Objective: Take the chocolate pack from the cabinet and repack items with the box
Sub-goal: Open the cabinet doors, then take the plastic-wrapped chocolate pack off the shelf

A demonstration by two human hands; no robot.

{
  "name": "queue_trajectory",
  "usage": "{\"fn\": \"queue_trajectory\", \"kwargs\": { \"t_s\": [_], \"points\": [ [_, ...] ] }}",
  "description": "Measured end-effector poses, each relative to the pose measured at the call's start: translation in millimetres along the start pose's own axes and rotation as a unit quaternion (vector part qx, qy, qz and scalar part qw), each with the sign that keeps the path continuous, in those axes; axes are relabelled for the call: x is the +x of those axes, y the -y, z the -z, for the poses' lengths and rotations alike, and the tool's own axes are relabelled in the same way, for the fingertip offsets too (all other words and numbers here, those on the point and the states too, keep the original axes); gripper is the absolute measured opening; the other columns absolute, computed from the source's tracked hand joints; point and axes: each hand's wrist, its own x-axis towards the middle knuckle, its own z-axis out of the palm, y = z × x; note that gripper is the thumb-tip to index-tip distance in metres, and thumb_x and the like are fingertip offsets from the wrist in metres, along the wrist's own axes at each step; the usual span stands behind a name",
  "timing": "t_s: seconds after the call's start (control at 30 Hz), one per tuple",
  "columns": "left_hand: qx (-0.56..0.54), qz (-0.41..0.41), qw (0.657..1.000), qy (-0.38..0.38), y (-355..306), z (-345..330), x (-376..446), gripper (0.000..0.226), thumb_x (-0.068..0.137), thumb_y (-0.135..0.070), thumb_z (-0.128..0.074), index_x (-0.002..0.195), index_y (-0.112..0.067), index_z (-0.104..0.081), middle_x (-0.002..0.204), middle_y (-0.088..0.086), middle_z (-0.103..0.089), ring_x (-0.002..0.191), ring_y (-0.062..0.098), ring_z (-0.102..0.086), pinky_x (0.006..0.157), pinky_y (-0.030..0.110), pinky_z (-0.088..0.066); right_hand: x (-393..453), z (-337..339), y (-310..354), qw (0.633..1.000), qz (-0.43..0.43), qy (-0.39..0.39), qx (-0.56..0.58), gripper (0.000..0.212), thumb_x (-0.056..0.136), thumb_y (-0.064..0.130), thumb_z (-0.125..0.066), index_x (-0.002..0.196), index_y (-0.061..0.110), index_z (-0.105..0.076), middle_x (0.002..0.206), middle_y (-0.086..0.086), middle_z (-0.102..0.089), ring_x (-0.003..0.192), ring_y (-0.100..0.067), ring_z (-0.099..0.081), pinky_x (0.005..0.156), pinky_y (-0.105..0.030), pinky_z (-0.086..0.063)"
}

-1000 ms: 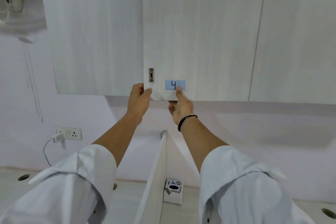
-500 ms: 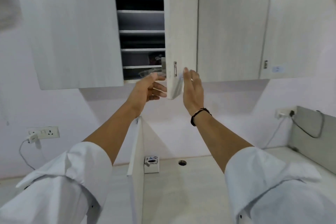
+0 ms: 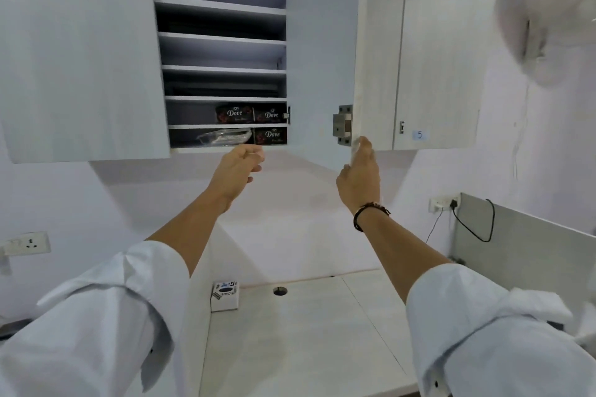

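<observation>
Head view looks up past two raised forearms. Her or his left hand hovers just under the cabinet's lower edge, fingers loosely curled and holding nothing, aimed at the bottom shelf. That placement reads as the start of a reach for what lies inside. The right hand stands upright with fingers together and flat against the lower corner of the door, gripping nothing, apparently steadying it so it stays swung out and clear of the opening. Both arms stretch up and forward, sleeves pushed back to the elbow, a dark band on the right wrist.

Inside, dark Dove chocolate packs sit at the right end of the two lowest shelves: one on the bottom, two side by side above it. A clear plastic item lies just left of the bottom pack. The shelves above look bare or too dark to read.

Down on the counter a small white box stands against the divider.
</observation>
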Motion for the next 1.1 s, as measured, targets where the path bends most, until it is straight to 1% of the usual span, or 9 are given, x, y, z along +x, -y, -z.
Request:
{"fn": "queue_trajectory", "kwargs": {
  "t_s": [0.1, 0.17, 0.33, 0.47, 0.6, 0.7, 0.93, 1.03, 1.1],
  "points": [
    [0.042, -0.004, 0.999, -0.024, 5, -7, 15, 0.029, 0.098, -0.032, -0.062, 0.125, -0.023, -0.065, 0.119, 0.003, -0.071, 0.115, 0.023, -0.066, 0.102, 0.043, -0.053, 5, -10, -3, 0.981, 0.146, -0.067, -0.113, 0.066, 0.081, -0.010, -0.055, 0.144, 0.005, -0.043, 0.146, -0.020, -0.042, 0.128, -0.036, -0.045, 0.112, -0.043, -0.043],
    [0.057, -0.005, 0.997, -0.051, 12, -6, 26, 0.028, 0.096, -0.032, -0.065, 0.123, -0.024, -0.066, 0.119, 0.005, -0.070, 0.115, 0.025, -0.066, 0.103, 0.045, -0.053, 12, -24, 6, 0.970, 0.215, -0.021, -0.109, 0.059, 0.084, -0.004, -0.057, 0.141, 0.006, -0.049, 0.138, -0.016, -0.052, 0.127, -0.035, -0.048, 0.111, -0.044, -0.045],
    [0.121, 0.004, 0.990, -0.066, 34, 2, 53, 0.029, 0.096, -0.033, -0.064, 0.124, -0.025, -0.063, 0.117, 0.000, -0.068, 0.110, 0.023, -0.065, 0.098, 0.042, -0.054, 37, -85, 23, 0.971, 0.124, 0.196, -0.049, 0.048, 0.094, 0.019, -0.055, 0.141, 0.013, -0.049, 0.136, -0.010, -0.055, 0.123, -0.030, -0.053, 0.098, -0.043, -0.050],
    [0.190, -0.018, 0.977, -0.095, 65, 26, 95, 0.034, 0.097, -0.027, -0.065, 0.130, -0.019, -0.060, 0.127, -0.001, -0.065, 0.109, 0.018, -0.064, 0.081, 0.028, -0.050, 73, -162, 20, 0.958, 0.127, 0.257, -0.027, 0.055, 0.091, 0.021, -0.060, 0.143, 0.012, -0.046, 0.140, -0.013, -0.053, 0.123, -0.033, -0.057, 0.098, -0.044, -0.052],
    [0.296, -0.071, 0.942, -0.140, 106, 59, 151, 0.046, 0.092, -0.025, -0.069, 0.135, -0.013, -0.056, 0.136, 0.008, -0.056, 0.121, 0.025, -0.056, 0.097, 0.035, -0.046, 104, -241, 8, 0.951, 0.169, 0.259, -0.023, 0.056, 0.092, 0.022, -0.061, 0.146, 0.015, -0.046, 0.138, -0.013, -0.052, 0.120, -0.034, -0.057, 0.096, -0.044, -0.052],
    [0.374, -0.086, 0.907, -0.177, 138, 87, 203, 0.055, 0.089, -0.039, -0.069, 0.136, -0.013, -0.055, 0.137, 0.009, -0.054, 0.125, 0.029, -0.050, 0.100, 0.039, -0.044, 130, -304, 2, 0.954, 0.170, 0.246, -0.004, 0.054, 0.091, 0.026, -0.063, 0.143, 0.017, -0.051, 0.137, -0.011, -0.054, 0.122, -0.033, -0.056, 0.098, -0.044, -0.052],
    [0.526, -0.040, 0.845, -0.089, 191, 117, 285, 0.093, 0.082, -0.080, -0.054, 0.152, -0.021, -0.037, 0.147, 0.006, -0.056, 0.132, 0.034, -0.053, 0.107, 0.054, -0.040, 168, -392, -9, 0.945, 0.237, 0.209, -0.084, 0.068, 0.091, 0.060, -0.058, 0.145, 0.018, -0.053, 0.144, -0.007, -0.058, 0.125, -0.028, -0.059, 0.104, -0.043, -0.048],
    [0.620, -0.038, 0.781, -0.061, 197, 117, 303, 0.085, 0.081, -0.088, -0.041, 0.149, -0.037, -0.047, 0.141, 0.001, -0.057, 0.130, 0.030, -0.047, 0.106, 0.053, -0.034, 175, -411, -15, 0.938, 0.271, 0.185, -0.116, 0.064, 0.091, 0.066, -0.050, 0.134, 0.020, -0.063, 0.131, -0.004, -0.069, 0.120, -0.027, -0.063, 0.102, -0.044, -0.043],
    [0.629, -0.039, 0.775, -0.042, 192, 115, 308, 0.074, 0.083, -0.084, -0.044, 0.140, -0.039, -0.060, 0.136, 0.000, -0.053, 0.129, 0.028, -0.042, 0.106, 0.050, -0.031, 176, -415, -14, 0.945, 0.268, 0.160, -0.102, 0.057, 0.091, 0.062, -0.050, 0.125, 0.020, -0.067, 0.123, -0.002, -0.073, 0.114, -0.027, -0.065, 0.098, -0.044, -0.043]
  ]
}}
